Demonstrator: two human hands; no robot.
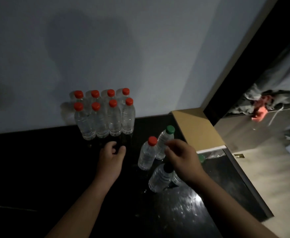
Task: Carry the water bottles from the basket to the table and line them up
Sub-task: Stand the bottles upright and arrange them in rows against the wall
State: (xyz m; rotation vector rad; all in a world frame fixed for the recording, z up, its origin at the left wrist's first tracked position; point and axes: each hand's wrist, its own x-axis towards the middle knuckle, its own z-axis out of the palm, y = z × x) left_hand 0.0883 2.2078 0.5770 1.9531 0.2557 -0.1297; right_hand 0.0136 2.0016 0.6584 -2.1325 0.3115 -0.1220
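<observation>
Right, head camera only, looking down on a dark glossy desk (37, 169) against a pale wall (140, 48). Our landmark is the block of red-capped bottles (106, 115), eight of them upright in two rows of four, tight against the wall. That part of the line-up looks done.

Just right of the block and nearer the person stand the stragglers: a red-capped bottle (147, 155) upright, a green-capped bottle (164, 143) touching it from behind, and nearer still a dark-capped bottle (161, 177) leaning toward the person. One more green cap (201, 158) peeks out further right, by the cardboard box (199, 127); what it belongs to is unclear. No basket in view.

The left hand (111, 157) hovers just in front of the block, grip loosely curled and empty. The right hand (180, 158) sits over the stragglers, fingers spread open beside the green-capped bottle, holding nothing.

So the step in hand looks like arranging, not carrying. Next move, as I judge it: close on one straggler around the body and set it upright beside the block. The leaning bottle is crowded against its neighbours, so a careless reach could topple them.
</observation>
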